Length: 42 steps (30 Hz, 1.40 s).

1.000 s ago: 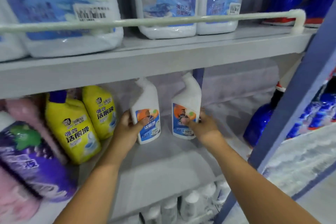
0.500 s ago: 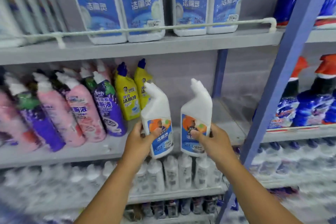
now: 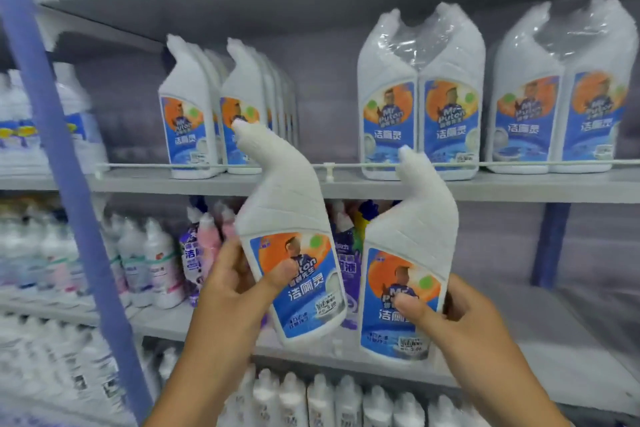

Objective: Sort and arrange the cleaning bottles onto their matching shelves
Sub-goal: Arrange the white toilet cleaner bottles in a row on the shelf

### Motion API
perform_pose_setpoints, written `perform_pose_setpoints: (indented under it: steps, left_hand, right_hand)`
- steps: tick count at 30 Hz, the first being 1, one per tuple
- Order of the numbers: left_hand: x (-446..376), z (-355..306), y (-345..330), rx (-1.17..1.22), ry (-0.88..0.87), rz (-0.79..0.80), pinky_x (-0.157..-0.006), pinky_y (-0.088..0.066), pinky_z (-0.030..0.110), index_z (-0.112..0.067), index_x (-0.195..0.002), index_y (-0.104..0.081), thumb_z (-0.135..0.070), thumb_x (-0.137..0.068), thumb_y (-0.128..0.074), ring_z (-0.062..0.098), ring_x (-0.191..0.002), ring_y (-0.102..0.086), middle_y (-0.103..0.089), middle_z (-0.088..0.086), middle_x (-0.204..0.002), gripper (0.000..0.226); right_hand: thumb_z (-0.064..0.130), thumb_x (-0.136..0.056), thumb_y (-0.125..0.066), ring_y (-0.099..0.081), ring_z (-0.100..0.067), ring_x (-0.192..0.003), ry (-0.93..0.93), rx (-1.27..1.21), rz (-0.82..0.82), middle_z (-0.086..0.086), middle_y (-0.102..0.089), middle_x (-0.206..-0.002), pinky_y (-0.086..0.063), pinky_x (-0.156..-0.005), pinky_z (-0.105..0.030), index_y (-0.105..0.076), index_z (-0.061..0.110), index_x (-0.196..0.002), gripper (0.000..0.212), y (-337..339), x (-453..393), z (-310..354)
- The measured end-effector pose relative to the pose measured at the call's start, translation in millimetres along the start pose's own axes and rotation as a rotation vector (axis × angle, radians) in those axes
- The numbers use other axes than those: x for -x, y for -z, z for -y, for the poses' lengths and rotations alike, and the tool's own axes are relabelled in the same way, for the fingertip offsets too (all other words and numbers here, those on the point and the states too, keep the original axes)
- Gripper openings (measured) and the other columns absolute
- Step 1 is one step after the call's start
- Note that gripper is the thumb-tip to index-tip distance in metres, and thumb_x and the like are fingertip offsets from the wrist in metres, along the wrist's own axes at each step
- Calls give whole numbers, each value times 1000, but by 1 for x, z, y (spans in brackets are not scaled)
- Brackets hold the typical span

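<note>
Hands apart, left hand (image 3: pixel 239 291) and right hand (image 3: pixel 450 319) each gripping a white bottle (image 3: pixel 294 253), raised toward the matching row (image 3: pixel 221 114) near the upper shelf's (image 3: pixel 519 185) front edge.

A shop: grey shelves (image 3: pixel 485 185) with rails carry rows of identical cleaner bottles (image 3: pixel 188 104), shrink-wrapped multipacks (image 3: pixel 420 97) and price stickers.

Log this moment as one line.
left hand: grips left bottle | right hand: grips right bottle | both raised before matching-bottle shelf
</note>
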<state>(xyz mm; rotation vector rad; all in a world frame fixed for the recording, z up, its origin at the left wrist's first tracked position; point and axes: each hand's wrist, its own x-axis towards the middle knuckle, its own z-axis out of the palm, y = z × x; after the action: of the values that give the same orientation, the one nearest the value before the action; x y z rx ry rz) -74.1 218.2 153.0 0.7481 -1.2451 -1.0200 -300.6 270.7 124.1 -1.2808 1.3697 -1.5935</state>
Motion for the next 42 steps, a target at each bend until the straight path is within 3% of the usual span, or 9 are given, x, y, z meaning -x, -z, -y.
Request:
perform_pose_setpoints:
  steps: [2,4,6,10,14,25,37,42]
  left_hand:
    - [-23,-22,21,55,-89,-2,-62,-59,22,-25,-108,-65,-26,-64,-75,14,-87,-77,-79,-2,-98,45]
    - [-52,-41,41,98,-160,11,-66,-60,24,-25,-108,-65,-30,-62,-76,15,-90,-77,-79,-1,-101,48]
    - [-84,-62,58,93,-223,45,-66,-60,23,-28,-108,-65,-32,-62,-77,14,-93,-77,-79,-3,-104,47]
    - [-149,-92,83,-12,-391,109,-70,-59,20,-28,-109,-64,-26,-79,-77,7,-95,-74,-77,-11,-106,33]
    - [-207,-101,92,-37,-441,133,-72,-57,17,-29,-110,-62,-18,-87,-78,4,-95,-74,-75,-8,-111,30]
    - [-267,-65,70,-115,-321,163,-74,-53,20,-37,-105,-59,-28,-87,-80,-9,-86,-69,-73,-17,-102,29]
    - [-293,-57,52,-75,-151,218,-87,-62,46,-31,-119,-59,-32,-93,-73,15,-98,-75,-76,-7,-108,30]
    - [-291,-61,54,-128,-133,237,-79,-61,34,-31,-120,-57,-32,-97,-68,9,-94,-75,-76,-8,-110,26]
  right_hand:
    - [23,-77,-81,-77,-10,-85,60,-9,3,7,-80,-91,-59,-76,-34,-75,27,-100,24,-28,-9,24]
    - [19,-78,-80,-76,-7,-81,142,-29,6,7,-80,-89,-58,-64,-21,-75,26,-100,24,-56,-20,48]
    - [17,-79,-79,-76,-4,-81,237,-32,-9,9,-80,-89,-55,-65,-19,-75,26,-97,21,-87,-33,74]
    - [23,-79,-76,-75,-4,-89,452,-41,-91,12,-80,-94,-54,-78,-29,-75,27,-94,15,-140,-74,117]
    - [26,-87,-77,-74,-14,-100,545,-13,-153,9,-79,-101,-57,-93,-50,-75,32,-98,13,-166,-116,143]
    - [24,-90,-77,-76,-16,-94,420,83,-175,5,-80,-97,-60,-92,-50,-74,26,-103,14,-168,-194,140]
    - [15,-94,-71,-76,-28,-101,147,-24,74,-10,-79,-106,-56,-99,-52,-71,9,-112,19,-144,-244,115]
    - [18,-96,-69,-75,-28,-104,112,-64,140,-9,-78,-110,-54,-101,-53,-65,10,-119,26,-141,-247,115]
